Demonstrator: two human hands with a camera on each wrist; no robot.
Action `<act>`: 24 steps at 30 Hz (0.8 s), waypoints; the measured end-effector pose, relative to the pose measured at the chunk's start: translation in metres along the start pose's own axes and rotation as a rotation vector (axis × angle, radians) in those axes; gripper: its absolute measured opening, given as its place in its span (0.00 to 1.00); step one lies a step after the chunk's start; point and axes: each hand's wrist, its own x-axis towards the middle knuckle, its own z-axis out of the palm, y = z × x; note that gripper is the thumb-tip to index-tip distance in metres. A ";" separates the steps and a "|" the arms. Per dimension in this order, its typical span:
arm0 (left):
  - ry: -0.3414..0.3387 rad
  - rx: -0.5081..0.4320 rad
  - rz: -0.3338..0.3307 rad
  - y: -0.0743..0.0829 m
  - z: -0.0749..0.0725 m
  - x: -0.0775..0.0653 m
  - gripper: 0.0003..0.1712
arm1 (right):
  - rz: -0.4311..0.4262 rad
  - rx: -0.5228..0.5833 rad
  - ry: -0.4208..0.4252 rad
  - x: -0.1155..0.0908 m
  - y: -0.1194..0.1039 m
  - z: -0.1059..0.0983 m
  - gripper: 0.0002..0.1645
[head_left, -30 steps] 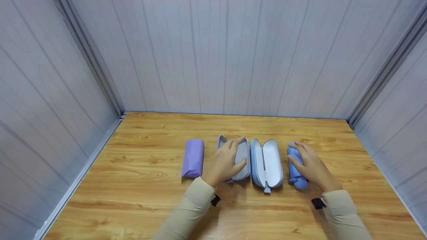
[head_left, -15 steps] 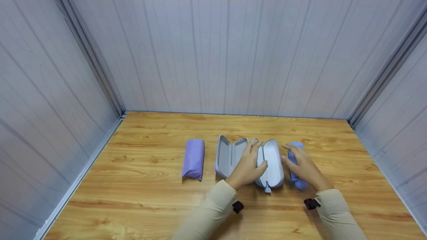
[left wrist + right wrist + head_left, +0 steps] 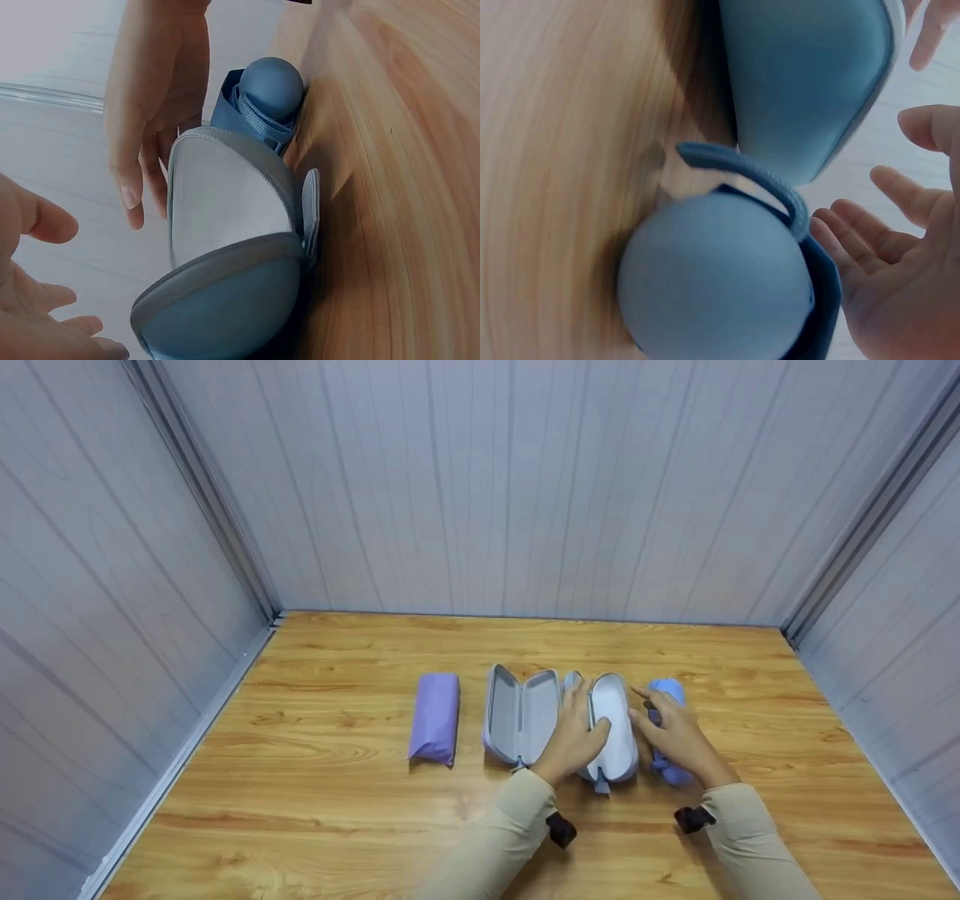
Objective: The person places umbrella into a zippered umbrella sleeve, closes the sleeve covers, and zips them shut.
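Two hands are nearest, fingers spread: the left hand (image 3: 576, 741) above the blue case (image 3: 615, 727), the right hand (image 3: 681, 739) beside and partly over the umbrella (image 3: 667, 687); whether it touches, I cannot tell. One umbrella, one pack (image 3: 435, 716), two opened cases side by side, blue and grey. The right wrist view shows the strap (image 3: 746, 174) curling off the umbrella's knob (image 3: 716, 277); only the head view shows the grey case (image 3: 537, 716) and pack, a gap between them. Wide table (image 3: 315, 810) lies left of the pack; its far edge meets the back wall (image 3: 465, 487).
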 end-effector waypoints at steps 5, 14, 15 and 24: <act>0.001 0.007 -0.065 -0.002 0.004 0.005 0.42 | 0.034 0.046 -0.018 0.001 0.001 0.004 0.32; 0.005 0.061 -0.091 -0.003 0.008 0.015 0.45 | 0.051 0.050 -0.025 0.000 0.001 0.006 0.33; 0.000 0.059 -0.095 -0.003 0.008 0.015 0.45 | 0.048 0.050 -0.024 0.000 0.001 0.007 0.33; -0.008 0.066 -0.120 -0.009 0.000 0.018 0.48 | 0.055 0.084 -0.068 0.001 0.002 0.009 0.34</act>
